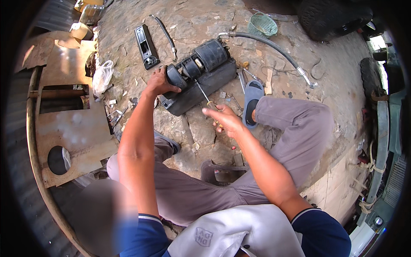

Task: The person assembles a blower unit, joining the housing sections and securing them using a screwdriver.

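A black machine unit (212, 55) lies on the ground in front of me, with rounded drum-shaped housings on a long, box-like black base (205, 90). My left hand (161, 82) grips the rounded housing at its left end, thumb and fingers spread over the edge. In my right hand (227, 121) is a screwdriver (202, 90) with a yellowish handle and a thin metal shaft. The shaft points up and left, its tip at the gap between the housings. Whether the tip sits in a screw is too small to tell.
Beyond the unit lie a black panel (147, 46), a short black hose (165, 35) and a longer hose (274, 45) with metal fittings. Farther back are a green basket (263, 24) and a tyre (336, 19). A cut-out board (70, 120) stands left; a vehicle (387, 184) stands right.
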Motion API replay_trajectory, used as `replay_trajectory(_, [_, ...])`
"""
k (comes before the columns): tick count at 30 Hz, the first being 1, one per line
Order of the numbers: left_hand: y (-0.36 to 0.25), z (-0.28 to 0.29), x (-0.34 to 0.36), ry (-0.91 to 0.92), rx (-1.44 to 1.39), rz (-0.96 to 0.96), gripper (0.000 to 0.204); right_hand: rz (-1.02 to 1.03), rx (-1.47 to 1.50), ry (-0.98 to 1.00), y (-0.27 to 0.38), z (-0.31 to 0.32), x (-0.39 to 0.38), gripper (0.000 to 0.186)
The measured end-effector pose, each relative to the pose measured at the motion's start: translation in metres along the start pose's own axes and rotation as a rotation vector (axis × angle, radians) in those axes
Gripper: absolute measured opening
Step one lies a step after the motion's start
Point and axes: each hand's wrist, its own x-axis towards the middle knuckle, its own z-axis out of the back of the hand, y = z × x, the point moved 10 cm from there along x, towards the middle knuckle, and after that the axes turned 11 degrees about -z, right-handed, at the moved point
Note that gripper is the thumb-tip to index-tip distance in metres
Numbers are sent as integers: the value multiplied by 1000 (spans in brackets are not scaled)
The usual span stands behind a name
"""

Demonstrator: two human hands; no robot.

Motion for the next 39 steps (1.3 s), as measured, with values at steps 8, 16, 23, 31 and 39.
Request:
replay_trajectory(8, [-8, 5, 1, -57, 10, -43, 134, -84, 587, 281, -13, 5, 29, 39])
replay_trajectory(16, [-13, 7, -8, 14, -40, 5, 133, 514, -593, -445, 17, 25, 9, 41])
replay_trajectory(23, [-8, 3, -12, -41, -11, 22, 130, -146, 339, 252, -24, 3, 20, 44])
replay_trajectory(31, [-10, 3, -14, -44, -17, 31, 130, -133, 380, 221, -32, 11, 34, 37])
replay_trajectory(39, [-17, 7, -17, -17, -17, 51, 130, -25, 38, 11, -25, 21, 36, 46])
